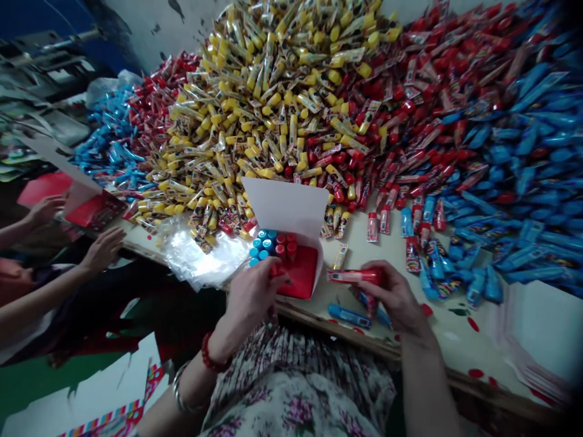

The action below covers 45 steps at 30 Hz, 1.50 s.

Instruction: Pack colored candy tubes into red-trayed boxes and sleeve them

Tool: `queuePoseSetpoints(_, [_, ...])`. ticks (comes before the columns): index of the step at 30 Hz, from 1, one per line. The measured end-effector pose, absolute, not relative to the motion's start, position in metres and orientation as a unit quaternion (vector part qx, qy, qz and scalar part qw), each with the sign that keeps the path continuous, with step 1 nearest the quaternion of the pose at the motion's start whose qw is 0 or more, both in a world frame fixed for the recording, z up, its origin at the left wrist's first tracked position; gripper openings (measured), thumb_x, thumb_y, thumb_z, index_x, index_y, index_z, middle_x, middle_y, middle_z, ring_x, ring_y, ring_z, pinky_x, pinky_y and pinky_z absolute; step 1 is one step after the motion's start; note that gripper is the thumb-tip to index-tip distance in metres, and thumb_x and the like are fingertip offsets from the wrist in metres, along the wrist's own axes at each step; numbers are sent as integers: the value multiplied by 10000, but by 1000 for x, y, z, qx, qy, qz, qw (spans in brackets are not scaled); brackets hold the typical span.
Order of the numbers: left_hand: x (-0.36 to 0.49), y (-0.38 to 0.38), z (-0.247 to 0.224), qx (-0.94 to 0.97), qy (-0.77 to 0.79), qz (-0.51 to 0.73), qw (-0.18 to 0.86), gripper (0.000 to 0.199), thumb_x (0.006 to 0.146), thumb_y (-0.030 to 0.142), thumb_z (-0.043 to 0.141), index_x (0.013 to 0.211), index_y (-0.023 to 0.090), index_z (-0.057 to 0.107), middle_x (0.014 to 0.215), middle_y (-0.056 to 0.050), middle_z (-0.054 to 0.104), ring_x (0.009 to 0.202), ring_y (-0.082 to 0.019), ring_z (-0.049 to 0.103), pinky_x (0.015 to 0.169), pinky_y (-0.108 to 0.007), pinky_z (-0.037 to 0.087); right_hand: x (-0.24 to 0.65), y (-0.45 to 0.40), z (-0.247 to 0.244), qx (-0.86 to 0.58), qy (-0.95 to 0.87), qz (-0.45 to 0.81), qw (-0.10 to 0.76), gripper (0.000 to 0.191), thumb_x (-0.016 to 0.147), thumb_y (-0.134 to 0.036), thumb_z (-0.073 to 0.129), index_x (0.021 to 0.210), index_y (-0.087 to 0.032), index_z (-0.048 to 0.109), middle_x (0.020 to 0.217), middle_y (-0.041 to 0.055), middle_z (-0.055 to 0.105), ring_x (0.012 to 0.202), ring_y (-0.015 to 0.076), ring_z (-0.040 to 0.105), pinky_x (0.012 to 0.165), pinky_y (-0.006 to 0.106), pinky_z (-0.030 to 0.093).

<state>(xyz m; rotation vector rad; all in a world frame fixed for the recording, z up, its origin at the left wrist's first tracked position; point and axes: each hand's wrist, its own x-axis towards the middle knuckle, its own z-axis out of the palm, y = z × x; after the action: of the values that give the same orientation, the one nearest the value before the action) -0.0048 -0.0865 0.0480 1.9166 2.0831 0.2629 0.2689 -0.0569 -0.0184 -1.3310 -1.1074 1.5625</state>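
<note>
The person's left hand (252,298) has its fingers (268,276) closed narrowly on a small red-capped tube (276,269), partly hidden, at the near edge of an open red cardboard box (300,273) with a tall white lid (286,206). Just beyond those fingertips, inside the box, blue-capped tubes (262,244) and red-capped tubes (285,246) stand packed upright. The right hand (394,297) grips a long red plastic tube (354,277) lying sideways, with its fingers (378,285) wrapped around the end farther from the box. Just below those fingers, a blue plastic tube (348,315) lies on the pale table top (449,321), and a small yellow tube (339,257) lies just beyond them. Farther past both hands rise heaps of yellow tubes (268,103), red tubes (401,121) and blue tubes (532,182). Left of the left fingers sits a crumpled clear plastic bag (200,255). Well left of it, a co-worker's two hands (102,252) reach near a red-and-white card (93,209).
</note>
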Motion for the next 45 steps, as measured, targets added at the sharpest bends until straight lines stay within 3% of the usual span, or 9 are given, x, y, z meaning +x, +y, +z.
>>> queuePoseSetpoints(2, [-19,-92,41,635,761,74,110,217,883,361,538,1052,254,622,755,1,685,730,-170,647,644,-243,423,234,-48,-19,-488,-513,610,355,372,653,-391,737,948,-225,586,684,-46,604,409,91,505,391,228,448])
queuePoseSetpoints(7, [-17,-89,7,623,773,90,78,233,906,344,505,1104,250,583,911,-21,700,804,-179,649,640,-244,413,174,-22,-36,-452,-663,487,344,261,699,-369,705,889,-205,631,859,0,647,790,157,601,723,274,485])
queuePoseSetpoints(11, [-13,-82,-9,640,756,114,71,191,901,225,502,1068,260,588,1039,-16,673,894,-165,627,717,-242,428,159,-13,-49,-448,-715,423,330,220,739,-312,675,932,-218,632,948,14,653,888,168,594,827,298,452])
queuePoseSetpoints(16, [-18,-81,-8,669,731,110,71,166,912,272,490,1033,269,603,1149,-9,605,862,-149,609,686,-238,425,161,-10,-43,-478,-751,374,261,187,736,-270,696,913,-231,652,904,12,636,842,169,587,790,295,455])
queuePoseSetpoints(25, [-12,-77,-3,654,752,53,56,199,931,292,449,1055,250,598,1075,-34,586,804,-157,587,655,-256,395,154,-17,-37,-531,-800,233,156,286,819,-397,644,1089,-303,638,1038,26,572,889,178,595,780,277,458])
queuePoseSetpoints(30, [-6,-72,-2,648,759,28,55,192,930,258,434,1014,235,605,1071,-48,588,780,-167,580,636,-274,386,151,-28,-23,-526,-823,202,77,278,871,-320,581,1148,-321,606,1070,40,538,891,168,610,735,245,449])
queuePoseSetpoints(36, [-5,-64,1,649,760,22,42,199,923,232,422,1004,226,603,1055,-55,582,799,-168,585,610,-268,381,139,-20,-2,-515,-843,156,-20,249,879,-295,567,1126,-283,596,1053,85,554,858,212,637,682,284,469])
queuePoseSetpoints(45, [-2,-65,3,653,757,-10,26,219,903,150,388,984,206,584,1032,-64,574,779,-179,585,601,-275,396,139,-20,-4,-499,-855,139,-12,247,879,-289,569,1124,-293,596,1016,75,577,823,197,643,669,273,473])
